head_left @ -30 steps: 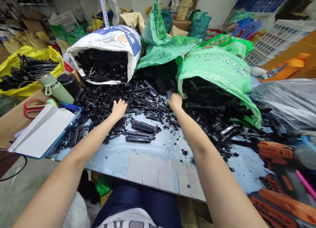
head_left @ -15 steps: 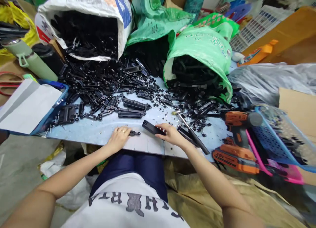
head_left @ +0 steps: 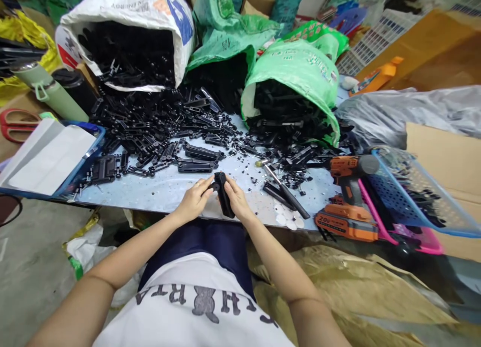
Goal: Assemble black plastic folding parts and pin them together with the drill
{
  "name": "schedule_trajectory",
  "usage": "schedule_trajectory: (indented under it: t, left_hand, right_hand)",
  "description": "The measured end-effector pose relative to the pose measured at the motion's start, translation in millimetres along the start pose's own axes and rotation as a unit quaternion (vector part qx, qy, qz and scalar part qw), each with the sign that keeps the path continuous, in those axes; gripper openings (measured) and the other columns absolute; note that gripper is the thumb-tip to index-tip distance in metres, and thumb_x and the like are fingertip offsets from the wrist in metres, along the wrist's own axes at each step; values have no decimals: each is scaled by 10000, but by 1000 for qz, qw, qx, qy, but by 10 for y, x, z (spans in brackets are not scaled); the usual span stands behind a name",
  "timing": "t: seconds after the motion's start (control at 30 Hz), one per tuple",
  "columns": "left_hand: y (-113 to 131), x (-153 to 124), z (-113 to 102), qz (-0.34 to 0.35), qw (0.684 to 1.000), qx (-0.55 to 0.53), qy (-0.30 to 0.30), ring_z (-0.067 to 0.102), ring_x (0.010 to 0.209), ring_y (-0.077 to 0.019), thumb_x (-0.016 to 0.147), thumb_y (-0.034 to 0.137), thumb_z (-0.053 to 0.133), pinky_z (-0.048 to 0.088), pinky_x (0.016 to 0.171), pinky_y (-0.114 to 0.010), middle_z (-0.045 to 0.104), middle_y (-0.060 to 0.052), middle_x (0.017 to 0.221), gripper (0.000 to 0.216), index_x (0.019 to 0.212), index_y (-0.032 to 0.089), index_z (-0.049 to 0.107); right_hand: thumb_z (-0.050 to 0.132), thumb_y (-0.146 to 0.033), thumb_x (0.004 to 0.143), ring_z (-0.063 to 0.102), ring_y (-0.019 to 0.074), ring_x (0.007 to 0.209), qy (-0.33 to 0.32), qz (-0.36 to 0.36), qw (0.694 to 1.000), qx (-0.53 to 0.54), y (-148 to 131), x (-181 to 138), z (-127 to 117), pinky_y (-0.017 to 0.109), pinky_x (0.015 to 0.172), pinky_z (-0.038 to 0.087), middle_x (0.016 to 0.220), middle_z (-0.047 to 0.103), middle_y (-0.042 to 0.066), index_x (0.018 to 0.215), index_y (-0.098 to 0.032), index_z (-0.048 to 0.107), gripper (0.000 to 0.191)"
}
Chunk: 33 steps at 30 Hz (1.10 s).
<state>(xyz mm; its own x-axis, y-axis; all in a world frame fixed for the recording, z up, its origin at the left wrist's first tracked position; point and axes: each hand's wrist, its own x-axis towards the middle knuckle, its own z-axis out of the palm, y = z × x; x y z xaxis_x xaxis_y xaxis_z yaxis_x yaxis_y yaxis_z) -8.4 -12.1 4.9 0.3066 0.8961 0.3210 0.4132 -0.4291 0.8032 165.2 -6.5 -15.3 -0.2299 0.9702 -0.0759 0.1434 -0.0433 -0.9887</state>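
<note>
My right hand (head_left: 235, 199) is closed around a long black plastic bar (head_left: 224, 199), held upright over the table's front edge. My left hand (head_left: 194, 199) pinches a small black linkage piece (head_left: 214, 186) against the bar's upper end; the fingers hide most of that piece. Whether the two parts are joined I cannot tell. Just beyond the hands, a few assembled black arms (head_left: 199, 159) lie side by side. To the right of my right hand rest a hammer (head_left: 283, 192) and another black bar (head_left: 278, 196).
Loose black parts (head_left: 150, 126) heap across the back, spilling from a white sack (head_left: 128, 11) and a green sack (head_left: 293, 71). An orange cordless drill (head_left: 347, 199) stands at right beside a blue basket (head_left: 424, 192). A paper-topped blue tray (head_left: 99, 136) sits at left.
Both hands have come together in front of me. The bar has swung from lying slanted to upright, and the small linkage piece has been brought up against it.
</note>
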Motion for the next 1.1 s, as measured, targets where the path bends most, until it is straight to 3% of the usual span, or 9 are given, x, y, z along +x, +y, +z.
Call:
schedule_trajectory:
  t: [0.1, 0.27, 0.4, 0.53, 0.7, 0.8, 0.93, 1.0, 1.1]
  left_hand:
    - [28, 35, 28, -18, 1000, -4, 20, 574, 959, -177, 895, 270, 456, 474, 859, -331, 600, -84, 1027, 417, 1304, 186, 468]
    - [92, 6, 31, 7, 999, -3, 34, 571, 916, -171, 895, 269, 464, 478, 847, -334, 603, -85, 972, 349, 1215, 166, 559]
    - [238, 5, 123, 27, 987, -29, 157, 562, 905, -147, 915, 248, 431, 484, 816, -303, 579, -77, 968, 336, 1220, 172, 552]
    - [261, 8, 225, 35, 978, -34, 204, 566, 892, -144, 926, 267, 407, 495, 785, -296, 561, -77, 986, 332, 1212, 187, 556]
    - [33, -120, 301, -92, 978, 7, 187, 588, 727, -130, 934, 272, 332, 517, 654, -297, 530, -113, 1079, 386, 1283, 180, 471]
    - [-73, -169, 250, -84, 981, 142, 104, 566, 994, -240, 868, 213, 430, 478, 838, -421, 452, -156, 1249, 492, 1357, 200, 377]
    - [-135, -48, 152, 102, 941, 282, -156, 489, 1124, -262, 829, 121, 468, 252, 1021, -561, 556, -83, 1169, 444, 1234, 296, 516]
    - [-151, 34, 137, 133, 916, 311, -218, 546, 1000, -220, 856, 118, 444, 321, 977, -513, 610, -73, 1003, 380, 1186, 274, 550]
    - [-173, 74, 130, 93, 908, 345, -218, 563, 909, -221, 865, 155, 465, 432, 825, -410, 606, -93, 920, 341, 1192, 206, 547]
  right_hand:
    - [332, -531, 904, 578, 139, 617, -13, 3, 1000, 22, -44, -50, -13, 291, 539, 524, 833, 585, 32, 1397, -251, 319, 568]
    - [424, -448, 896, 530, 160, 774, -8, -171, 971, -165, -129, -99, -179, 343, 737, 495, 907, 544, 51, 1321, -245, 466, 473]
    - [377, -418, 917, 508, 181, 816, 41, -238, 950, -198, -205, -134, -83, 359, 776, 462, 921, 551, 66, 1348, -233, 432, 473]
    - [367, -414, 920, 511, 192, 826, 81, -254, 943, -200, -182, -196, 91, 362, 767, 459, 944, 549, 80, 1379, -235, 382, 493]
    - [318, -393, 944, 533, 176, 880, -26, -203, 930, -305, -90, 81, -135, 331, 801, 457, 1046, 548, 62, 1385, -273, 356, 459]
    - [318, -346, 946, 490, 221, 1031, 29, -161, 875, -455, -112, 601, -612, 360, 861, 428, 1173, 517, 103, 1313, -217, 463, 415]
    - [280, -128, 907, 450, 295, 1085, 95, -35, 738, -667, -196, 1314, -1243, 403, 823, 402, 1183, 505, 205, 1229, -104, 520, 402]
    - [298, -63, 877, 510, 272, 1000, 67, -9, 714, -697, -223, 1505, -1422, 366, 763, 409, 1079, 566, 193, 1237, -118, 510, 422]
    - [367, -47, 853, 572, 197, 817, 43, -23, 720, -692, -245, 1571, -1581, 284, 678, 402, 915, 622, 110, 1262, -213, 489, 458]
